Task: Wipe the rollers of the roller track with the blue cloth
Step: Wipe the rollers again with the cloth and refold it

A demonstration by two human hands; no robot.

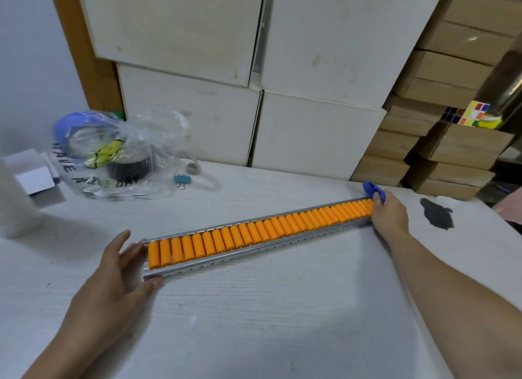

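White table [254,308]: R hand [391,216] bunches blue cloth [372,190] at roller track [254,234] far end; L hand [124,268], spread, braces near end. Likely next: pull cloth along rollers [271,230].

My left hand [118,268] and my right hand [389,212] were bare, with no gloves, rings or watch on them. Both forearms were uncovered up to the frame's edge, so no sleeve showed. My fingernails looked short and plain where I could see them.
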